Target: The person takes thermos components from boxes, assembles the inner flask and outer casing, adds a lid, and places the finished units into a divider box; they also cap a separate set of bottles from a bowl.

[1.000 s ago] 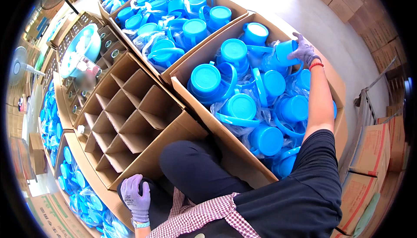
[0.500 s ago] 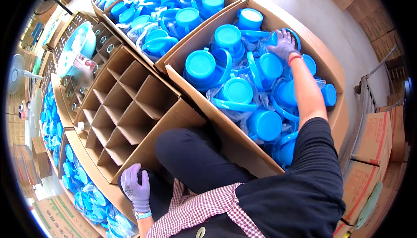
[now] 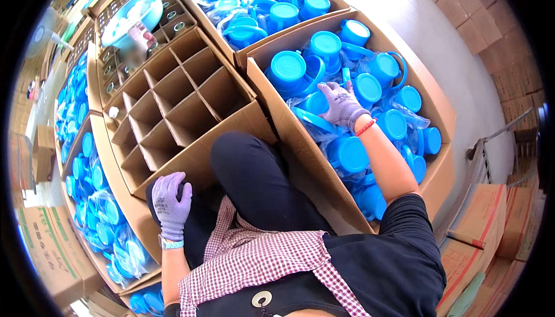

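Observation:
My right hand [image 3: 343, 106], in a pale purple glove, lies over a blue mug [image 3: 317, 102] in the large cardboard box [image 3: 300, 164] on the right. Its thumb and fingers are apart, and I see nothing lifted in them. Round it are several more blue mugs with looped handles, such as one blue mug [image 3: 350, 153] nearer me, with clear plastic bags between them. My left hand [image 3: 171, 198], gloved alike, rests on my left knee beside the divided carton [image 3: 199, 143]. Its thumb stands away from the fingers, and it holds nothing.
Cardboard dividers split the carton before me into square cells. Behind it, a light-blue basin [image 3: 151, 13] sits on a carton of glass items. More blue mugs fill a far box [image 3: 231, 42] and a left box [image 3: 132, 213]. Stacked cartons [image 3: 477, 216] stand at the right.
My right hand has come back from the far right of the box to a mug nearer its left side. My left hand stays on the knee; the view has shifted.

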The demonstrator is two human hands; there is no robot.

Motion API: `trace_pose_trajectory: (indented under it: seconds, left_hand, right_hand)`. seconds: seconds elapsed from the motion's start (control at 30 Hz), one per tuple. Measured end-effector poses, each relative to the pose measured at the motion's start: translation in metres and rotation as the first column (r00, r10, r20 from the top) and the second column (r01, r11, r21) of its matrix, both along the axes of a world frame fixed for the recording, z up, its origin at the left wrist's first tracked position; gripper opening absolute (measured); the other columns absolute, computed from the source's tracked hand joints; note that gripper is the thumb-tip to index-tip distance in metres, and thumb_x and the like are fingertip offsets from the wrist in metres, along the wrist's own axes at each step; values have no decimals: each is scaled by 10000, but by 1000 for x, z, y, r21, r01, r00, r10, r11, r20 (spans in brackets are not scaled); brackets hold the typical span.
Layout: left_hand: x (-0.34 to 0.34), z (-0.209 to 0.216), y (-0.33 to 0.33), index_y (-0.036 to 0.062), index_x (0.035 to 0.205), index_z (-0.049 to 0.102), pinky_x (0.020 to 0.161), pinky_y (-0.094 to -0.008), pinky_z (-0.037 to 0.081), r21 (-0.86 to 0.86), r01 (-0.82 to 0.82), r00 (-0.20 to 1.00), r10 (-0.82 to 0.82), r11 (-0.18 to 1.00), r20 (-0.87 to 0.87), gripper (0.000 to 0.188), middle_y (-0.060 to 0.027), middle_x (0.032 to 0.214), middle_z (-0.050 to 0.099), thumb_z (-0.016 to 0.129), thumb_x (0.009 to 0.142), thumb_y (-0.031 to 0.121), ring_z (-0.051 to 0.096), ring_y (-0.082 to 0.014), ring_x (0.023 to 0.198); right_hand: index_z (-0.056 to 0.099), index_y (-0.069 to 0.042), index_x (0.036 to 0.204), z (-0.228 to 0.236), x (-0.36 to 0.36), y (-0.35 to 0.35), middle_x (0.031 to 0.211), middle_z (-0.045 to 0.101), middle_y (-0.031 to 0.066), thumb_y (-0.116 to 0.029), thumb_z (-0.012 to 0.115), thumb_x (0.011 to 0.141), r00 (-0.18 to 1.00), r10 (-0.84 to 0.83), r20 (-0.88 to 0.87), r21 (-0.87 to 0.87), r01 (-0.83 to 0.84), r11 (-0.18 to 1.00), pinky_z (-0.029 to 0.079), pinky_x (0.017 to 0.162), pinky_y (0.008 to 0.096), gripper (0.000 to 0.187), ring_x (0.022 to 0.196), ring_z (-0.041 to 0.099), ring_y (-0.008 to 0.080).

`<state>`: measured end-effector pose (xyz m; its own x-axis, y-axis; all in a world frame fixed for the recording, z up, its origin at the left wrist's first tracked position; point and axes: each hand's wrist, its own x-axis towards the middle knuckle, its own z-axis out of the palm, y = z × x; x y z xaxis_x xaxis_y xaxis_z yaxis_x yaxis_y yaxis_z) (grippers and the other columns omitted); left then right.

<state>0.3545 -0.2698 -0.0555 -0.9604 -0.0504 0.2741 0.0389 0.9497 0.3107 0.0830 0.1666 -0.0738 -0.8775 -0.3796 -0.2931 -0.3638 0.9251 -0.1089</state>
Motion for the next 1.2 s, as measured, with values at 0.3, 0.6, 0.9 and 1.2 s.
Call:
trace_pose_trajectory:
  seconds: [0.3, 0.6, 0.9, 1.2]
  left_hand:
    - [24, 7, -7, 71, 1085, 722, 1051, -455, 478, 36, -38, 997, 40, 999, -59, 235, -110, 1094, 738, 727, 865, 152, 676, -317, 1071]
    - [29, 6, -10, 76, 1085, 730, 1041, -449, 476, 58, -32, 994, 37, 998, -103, 235, -99, 1081, 740, 730, 869, 167, 676, -311, 1052]
    - [31, 0, -10, 67, 1091, 734, 1003, -428, 491, 26, 5, 996, -2, 1000, -92, 237, -101, 1094, 744, 738, 878, 171, 677, -308, 1053]
    - [29, -1, -9, 65, 1097, 735, 1005, -427, 492, 16, 16, 994, -14, 1000, -104, 234, -104, 1105, 744, 732, 890, 176, 681, -309, 1064]
  right_hand:
    - [406, -75, 1551, 29, -8, -1, 1479, 517, 280, -589, 863, 655, 981, -182, 63, -124, 188, 974, 406, 1175, 469, 1129, 1365, 522, 428]
    - [346, -124, 1603, 13, -5, 18, 1581, 433, 224, -578, 733, 878, 999, 23, 40, -277, -10, 961, 383, 1185, 516, 939, 1420, 474, 409]
    - [603, -126, 1395, 5, 52, 22, 1545, 457, 232, -474, 720, 886, 939, -177, -296, -418, 39, 908, 421, 1134, 526, 628, 1419, 460, 409]
    - [480, -98, 1455, 22, 150, 77, 1452, 509, 225, -292, 865, 611, 966, -179, -187, -376, 98, 922, 445, 1128, 471, 947, 1339, 516, 412]
